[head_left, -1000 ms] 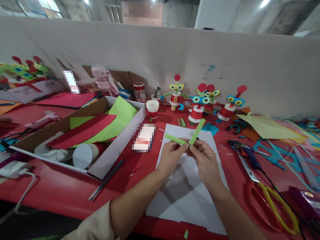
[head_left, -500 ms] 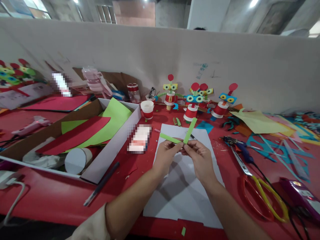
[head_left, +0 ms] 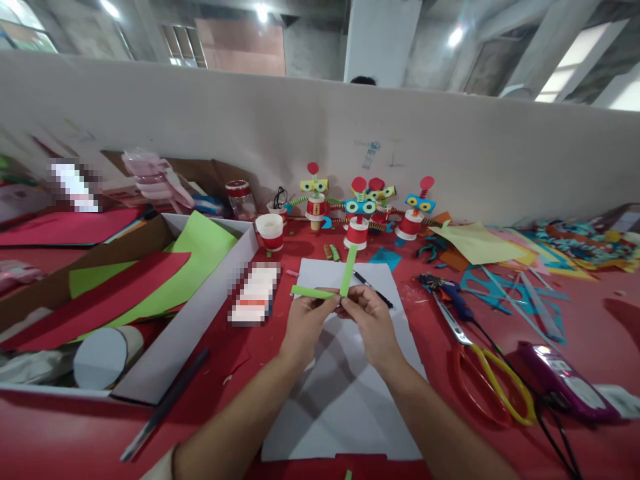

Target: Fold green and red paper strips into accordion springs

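At the near edge a small green scrap (head_left: 349, 475) shows at the foot of the white sheet (head_left: 345, 407), which lies on the red table (head_left: 240, 427) beneath the person's forearms; to the left a dark pen (head_left: 167, 403) lies slantwise, and to the right rest the scissors (head_left: 495, 393), with one red and one yellow handle loop, beside a purple device (head_left: 565, 383); over the far part of the sheet the left hand (head_left: 306, 327) and the right hand (head_left: 370, 327) meet at their fingertips, each with thumb and fingers pinched together on the green paper strips (head_left: 349, 272); one strip points left, the other away from the person, and they come together between the thumbs, though whether they are joined there cannot be told; just beyond the right fingers lies a black pen (head_left: 375, 291); an open box (head_left: 195, 327) at the left holds red and green paper, and a glue gun (head_left: 457, 300) lies past the scissors' tips; farther back stand a white cup (head_left: 270, 232) with a red band and several paper-cup figures (head_left: 357, 231) with round eyes and red discs on top; a pale partition (head_left: 300, 127) rises behind them, the top of a person's dark hair (head_left: 363, 81) showing above it.
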`<state>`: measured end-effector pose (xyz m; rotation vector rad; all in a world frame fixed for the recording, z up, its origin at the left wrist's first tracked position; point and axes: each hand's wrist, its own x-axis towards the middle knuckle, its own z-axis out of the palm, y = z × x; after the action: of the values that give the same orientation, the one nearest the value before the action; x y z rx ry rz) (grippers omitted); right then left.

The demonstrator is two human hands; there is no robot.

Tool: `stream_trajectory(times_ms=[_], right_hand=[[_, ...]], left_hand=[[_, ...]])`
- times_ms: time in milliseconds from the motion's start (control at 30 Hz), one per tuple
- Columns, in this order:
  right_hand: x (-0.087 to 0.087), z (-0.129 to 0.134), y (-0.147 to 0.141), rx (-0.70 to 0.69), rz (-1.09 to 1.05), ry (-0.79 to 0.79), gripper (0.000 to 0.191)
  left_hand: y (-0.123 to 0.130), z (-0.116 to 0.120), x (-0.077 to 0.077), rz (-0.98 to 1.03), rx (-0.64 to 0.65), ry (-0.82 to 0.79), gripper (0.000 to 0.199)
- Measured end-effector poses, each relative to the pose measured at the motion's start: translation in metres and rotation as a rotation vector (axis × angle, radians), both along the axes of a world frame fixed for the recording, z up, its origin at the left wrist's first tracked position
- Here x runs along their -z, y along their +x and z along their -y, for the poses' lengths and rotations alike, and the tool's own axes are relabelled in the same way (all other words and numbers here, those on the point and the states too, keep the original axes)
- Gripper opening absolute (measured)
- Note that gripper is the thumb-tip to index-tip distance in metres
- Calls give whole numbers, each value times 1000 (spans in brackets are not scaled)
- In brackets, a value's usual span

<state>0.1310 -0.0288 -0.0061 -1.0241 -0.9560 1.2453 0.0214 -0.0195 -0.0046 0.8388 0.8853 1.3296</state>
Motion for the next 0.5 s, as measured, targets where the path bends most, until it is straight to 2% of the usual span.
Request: stream_trajectory(times_ms=[133,267,367,500], right_hand=[[-1,0,1,-34,-26,22,14],[-2,1,1,-36,54,89,14],[0,3,0,-40,119,168,16],[5,5,-1,-32,166,240,28]], left_hand=[[2,3,-2,15,-55,7,12],[2,2,-1,100,-81,-26,11],[0,-2,-1,230,-42,-116,16],[-4,-7,-5,371,-11,-277,21]])
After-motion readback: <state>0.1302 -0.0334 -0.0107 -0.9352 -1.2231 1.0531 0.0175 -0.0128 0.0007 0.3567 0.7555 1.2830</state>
